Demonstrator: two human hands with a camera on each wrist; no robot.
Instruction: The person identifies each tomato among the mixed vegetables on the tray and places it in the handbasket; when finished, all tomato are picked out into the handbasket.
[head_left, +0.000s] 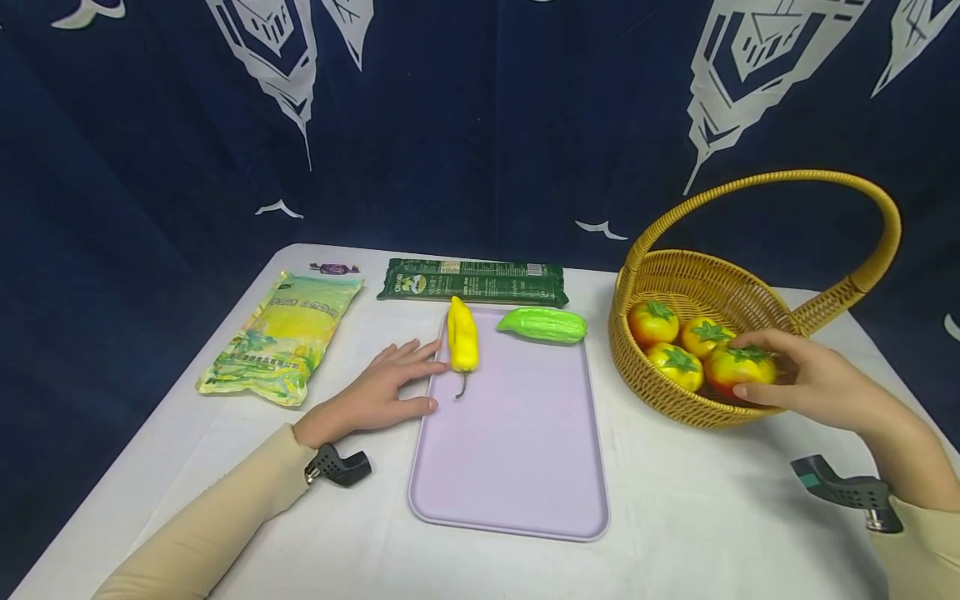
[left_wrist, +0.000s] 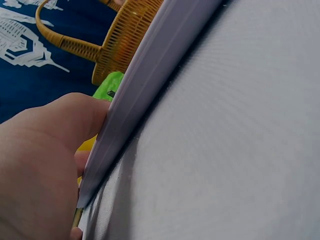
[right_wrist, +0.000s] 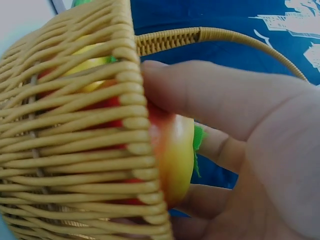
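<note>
My left hand (head_left: 378, 390) rests at the left edge of a pale purple tray (head_left: 513, 467), its fingers extended and the fingertips by a yellow pepper (head_left: 462, 340). In the left wrist view the thumb touches the tray's rim. A light green, cucumber-like vegetable (head_left: 544, 325) lies at the tray's far right corner. Inside a wicker basket (head_left: 641, 375) sit several red and yellow tomatoes with green leafy tops. My right hand (head_left: 828, 385) reaches over the basket's near right rim and grips the rightmost tomato (head_left: 738, 369) between thumb and fingers. Its fingertips are partly hidden behind that tomato.
The basket's tall handle (head_left: 795, 177) arches above the right hand. A dark green packet (head_left: 480, 282) lies behind the tray. To the left are a yellow-green bag (head_left: 281, 342) and a small purple wrapped candy (head_left: 334, 268). A dark blue curtain hangs behind the white table.
</note>
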